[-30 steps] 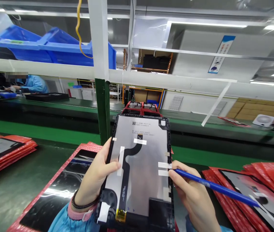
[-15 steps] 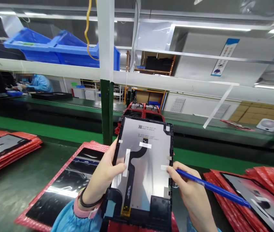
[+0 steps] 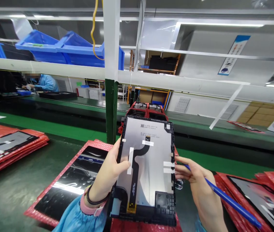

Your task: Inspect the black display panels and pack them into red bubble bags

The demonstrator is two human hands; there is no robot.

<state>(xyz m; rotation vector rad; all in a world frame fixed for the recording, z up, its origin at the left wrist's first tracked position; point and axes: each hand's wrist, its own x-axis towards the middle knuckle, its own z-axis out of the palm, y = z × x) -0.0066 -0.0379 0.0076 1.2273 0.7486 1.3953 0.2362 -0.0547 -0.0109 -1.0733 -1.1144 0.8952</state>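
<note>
My left hand (image 3: 111, 172) is closed on the left edge of a tablet screen panel (image 3: 151, 174), thumb resting by a white tape strip (image 3: 130, 161). The panel is tilted up toward me; its back is silvery with a black frame and a black ribbon cable (image 3: 135, 174). My right hand (image 3: 197, 180) has its fingertips at the panel's right edge, beside short white tape strips (image 3: 169, 164). A slim blue pen-like tool (image 3: 233, 201) is held in this hand, slanting down to the right; its tip is hidden by the fingers.
A dark glass screen on pink bubble wrap (image 3: 34, 211) lies at left. Stacks of red bubble-wrap sleeves with panels stand at far left (image 3: 36, 138) and right (image 3: 238, 199). A green post (image 3: 111, 112) rises ahead; blue bins (image 3: 64, 48) sit above. Across the bench a person (image 3: 47, 83) sits.
The view has turned slightly left. My right fingers have shifted from on top of the tape to just outside the panel's edge, and more white tape shows there. My left hand keeps its hold.
</note>
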